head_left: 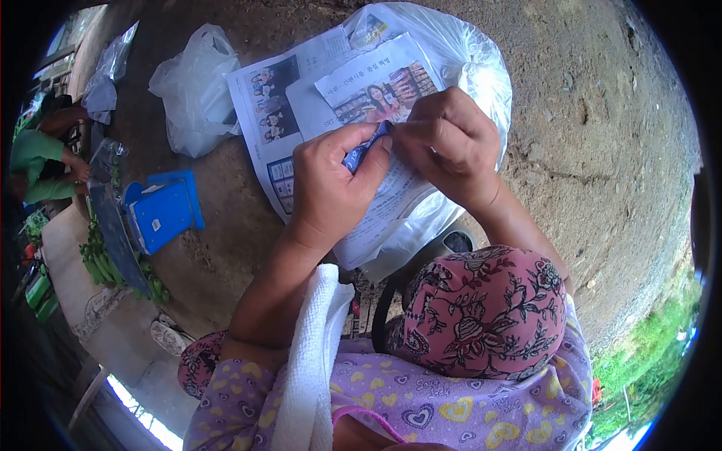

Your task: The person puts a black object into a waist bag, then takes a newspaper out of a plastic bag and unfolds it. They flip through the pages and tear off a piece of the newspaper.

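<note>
The left hand [331, 188] and right hand [451, 143] both pinch 1 small blue packet [366, 149] — held above newspaper sheets [278, 113] spread over a white plastic bag [470, 56] on dirt ground [602, 150].

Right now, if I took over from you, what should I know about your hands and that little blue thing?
Left hand: pinched shut on the small blue packet.
Right hand: pinched shut on the packet's other end.
Things: packet held over newspaper sheets spread on the ground, a white plastic bag partly under them; a second white bag and a blue scale lie farther left.
Done: paper laid out.
Left: packet is in the fingers; whether it is open cannot be told.
</note>
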{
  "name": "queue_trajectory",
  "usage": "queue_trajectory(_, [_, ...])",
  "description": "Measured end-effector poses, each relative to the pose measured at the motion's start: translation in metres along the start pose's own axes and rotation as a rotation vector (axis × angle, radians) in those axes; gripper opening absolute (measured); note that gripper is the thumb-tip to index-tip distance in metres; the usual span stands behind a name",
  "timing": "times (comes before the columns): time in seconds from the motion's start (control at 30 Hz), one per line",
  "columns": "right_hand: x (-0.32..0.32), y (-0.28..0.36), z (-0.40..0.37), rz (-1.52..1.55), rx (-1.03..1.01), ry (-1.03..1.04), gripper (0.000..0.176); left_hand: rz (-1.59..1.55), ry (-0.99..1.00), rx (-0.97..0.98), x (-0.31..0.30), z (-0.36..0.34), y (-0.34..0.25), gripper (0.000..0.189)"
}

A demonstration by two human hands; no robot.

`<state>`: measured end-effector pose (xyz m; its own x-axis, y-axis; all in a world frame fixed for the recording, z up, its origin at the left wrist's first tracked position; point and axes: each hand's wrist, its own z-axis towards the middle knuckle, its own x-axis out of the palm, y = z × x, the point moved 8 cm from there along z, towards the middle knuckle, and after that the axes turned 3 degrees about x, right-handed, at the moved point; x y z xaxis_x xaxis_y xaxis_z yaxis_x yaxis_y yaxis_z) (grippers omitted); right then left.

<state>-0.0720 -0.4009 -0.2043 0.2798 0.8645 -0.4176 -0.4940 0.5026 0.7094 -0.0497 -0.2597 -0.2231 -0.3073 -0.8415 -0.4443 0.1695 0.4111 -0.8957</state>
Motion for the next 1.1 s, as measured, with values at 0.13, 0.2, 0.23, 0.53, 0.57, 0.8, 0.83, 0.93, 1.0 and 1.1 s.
queue_trajectory(0.13, [0.000,0.007,-0.002,-0.045,-0.105,-0.005,0.019,-0.013,0.005,-0.027,0.000,0.000,0.001,0.012])
queue_trajectory(0.2, [0.002,0.010,-0.002,0.109,-0.085,0.041,0.017,0.013,0.005,-0.105,-0.003,0.001,0.009,0.014])
queue_trajectory(0.23, [0.003,0.011,-0.003,0.187,-0.075,0.065,0.016,0.027,0.004,-0.145,-0.005,0.002,0.013,0.015])
queue_trajectory(0.53, [0.010,-0.114,-0.061,0.674,0.787,0.318,0.049,-0.340,-0.282,-0.272,-0.076,0.021,0.069,0.026])
queue_trajectory(0.57, [0.013,-0.129,-0.078,0.751,0.880,0.403,0.054,-0.406,-0.317,-0.292,-0.082,0.023,0.079,0.027])
queue_trajectory(0.8, [0.034,-0.152,-0.154,0.945,1.299,0.465,0.060,-0.563,-0.532,-0.437,-0.098,0.025,0.176,0.027])
queue_trajectory(0.83, [0.044,-0.145,-0.159,0.985,1.335,0.457,0.059,-0.535,-0.556,-0.459,-0.097,0.022,0.195,0.027])
queue_trajectory(0.93, [0.073,-0.143,-0.180,0.951,1.433,0.494,0.045,-0.388,-0.613,-0.554,-0.091,0.009,0.230,0.029])
queue_trajectory(1.0, [0.085,-0.143,-0.187,0.920,1.505,0.466,0.033,-0.350,-0.611,-0.619,-0.086,0.001,0.237,0.029])
queue_trajectory(1.1, [0.087,-0.157,-0.194,0.922,1.528,0.311,0.024,-0.387,-0.456,-0.667,-0.073,-0.005,0.247,0.030])
